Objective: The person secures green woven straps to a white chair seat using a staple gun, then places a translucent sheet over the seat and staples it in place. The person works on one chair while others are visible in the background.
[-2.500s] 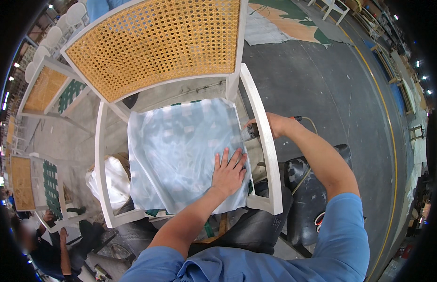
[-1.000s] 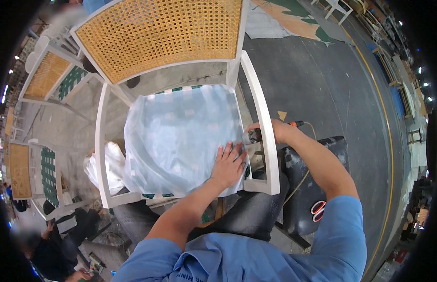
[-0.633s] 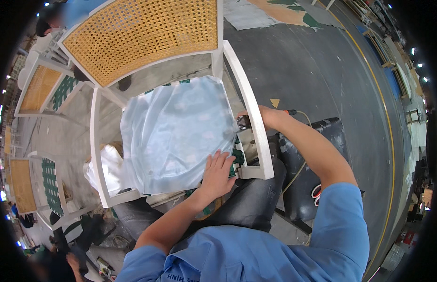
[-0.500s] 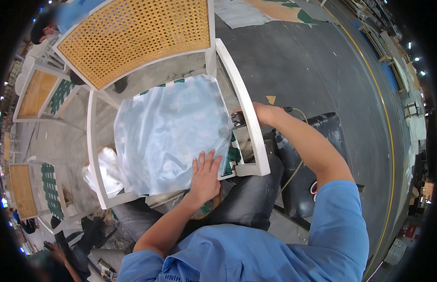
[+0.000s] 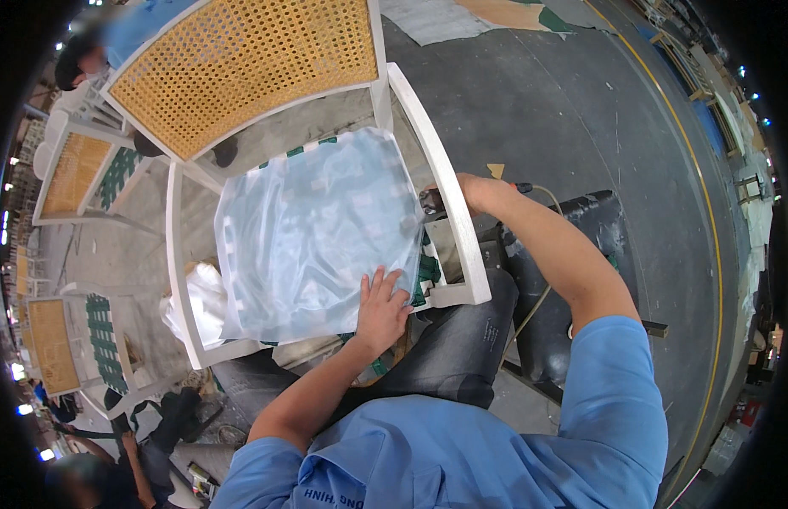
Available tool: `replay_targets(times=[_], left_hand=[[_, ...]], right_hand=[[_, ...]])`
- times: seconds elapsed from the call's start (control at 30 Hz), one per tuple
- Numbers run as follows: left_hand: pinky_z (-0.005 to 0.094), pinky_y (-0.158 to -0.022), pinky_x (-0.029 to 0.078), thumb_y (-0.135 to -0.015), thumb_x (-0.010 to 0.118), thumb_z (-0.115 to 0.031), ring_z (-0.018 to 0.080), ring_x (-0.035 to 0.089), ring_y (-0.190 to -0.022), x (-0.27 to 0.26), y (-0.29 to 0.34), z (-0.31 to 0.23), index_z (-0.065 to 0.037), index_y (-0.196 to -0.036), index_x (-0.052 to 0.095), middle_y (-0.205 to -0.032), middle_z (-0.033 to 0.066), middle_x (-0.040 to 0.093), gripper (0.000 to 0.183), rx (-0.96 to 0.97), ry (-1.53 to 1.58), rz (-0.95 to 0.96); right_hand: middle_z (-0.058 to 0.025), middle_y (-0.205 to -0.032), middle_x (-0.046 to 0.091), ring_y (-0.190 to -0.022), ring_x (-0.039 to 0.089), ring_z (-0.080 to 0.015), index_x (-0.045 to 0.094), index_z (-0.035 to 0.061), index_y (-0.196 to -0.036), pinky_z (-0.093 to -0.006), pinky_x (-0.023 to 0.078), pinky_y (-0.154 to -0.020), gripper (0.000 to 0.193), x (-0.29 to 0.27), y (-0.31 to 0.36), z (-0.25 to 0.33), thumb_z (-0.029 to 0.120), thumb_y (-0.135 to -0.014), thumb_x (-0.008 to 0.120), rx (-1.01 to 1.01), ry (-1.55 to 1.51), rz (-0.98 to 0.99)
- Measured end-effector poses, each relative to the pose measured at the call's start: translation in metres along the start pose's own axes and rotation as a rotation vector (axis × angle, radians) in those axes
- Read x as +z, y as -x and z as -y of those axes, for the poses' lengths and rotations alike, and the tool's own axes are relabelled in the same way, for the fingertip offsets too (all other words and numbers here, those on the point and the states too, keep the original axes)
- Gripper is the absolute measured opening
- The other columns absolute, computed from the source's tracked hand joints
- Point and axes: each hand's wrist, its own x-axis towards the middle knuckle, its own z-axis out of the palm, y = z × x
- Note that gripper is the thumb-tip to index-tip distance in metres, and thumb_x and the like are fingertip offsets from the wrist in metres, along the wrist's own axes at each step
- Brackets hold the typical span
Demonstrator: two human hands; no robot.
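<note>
A white-framed chair (image 5: 455, 216) with a woven cane back (image 5: 254, 72) stands before me. Over its green-and-white webbed seat lies a thin, translucent pale sheet (image 5: 313, 229), slightly wrinkled. My left hand (image 5: 382, 310) rests flat on the sheet's near right corner, fingers spread. Beyond the right armrest, my right hand (image 5: 481, 193) is wrapped round an air staple gun (image 5: 430, 202). The tool's dark nose reaches under the armrest to the sheet's right edge; the hand hides most of its body. Green webbing (image 5: 427, 271) shows beside the sheet near the front right.
A thin hose (image 5: 542, 293) runs from the tool past a black padded seat (image 5: 572, 280) on my right. White crumpled material (image 5: 199, 301) hangs by the chair's left side. Other cane chairs (image 5: 59, 343) stand to the left, with people nearby. Flat sheets (image 5: 436, 19) lie on the floor ahead.
The view has shifted slightly, so the chair sits a little differently in it. The tool's nose has moved slightly nearer me along the sheet's right edge. My left hand stays on the corner.
</note>
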Motion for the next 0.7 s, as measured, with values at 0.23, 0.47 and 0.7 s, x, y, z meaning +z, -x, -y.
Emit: replay_targets(times=[0.23,0.47,0.7], left_hand=[[0.0638,-0.118,0.033,-0.094,0.068,-0.009,0.0452,0.049,-0.14,-0.002,-0.016,-0.011,-0.006,-0.104,0.064,-0.135,0.0179,0.061,0.011,-0.069,0.029,-0.123],[0.0477,-0.082,0.054,-0.105,0.061,-0.017,0.0403,0.069,-0.091,-0.024,-0.064,-0.065,-0.003,-0.113,0.059,-0.097,0.02,0.071,0.017,-0.271,0.541,0.085],[0.0464,-0.087,0.055,-0.106,0.056,-0.016,0.0415,0.07,-0.097,-0.015,-0.066,-0.049,-0.003,-0.12,0.06,-0.103,0.0201,0.073,0.02,-0.238,0.52,0.135]], right_hand=[[-0.0004,-0.131,0.069,-0.117,0.064,-0.0197,0.065,0.0175,-0.138,-0.039,0.05,-0.113,0.039,-0.012,-0.029,-0.01,0.037,-0.105,0.062,-0.434,1.077,0.023],[-0.0043,-0.123,0.073,-0.11,0.067,-0.0216,0.07,0.0142,-0.126,-0.0347,0.054,-0.1,0.035,-0.043,-0.076,-0.039,0.034,-0.098,0.071,-0.332,0.659,0.027],[-0.011,-0.118,0.075,-0.101,0.069,-0.0303,0.073,0.0139,-0.119,-0.0392,0.056,-0.091,0.027,-0.038,-0.062,-0.04,0.023,-0.093,0.073,-0.419,0.787,-0.065]])
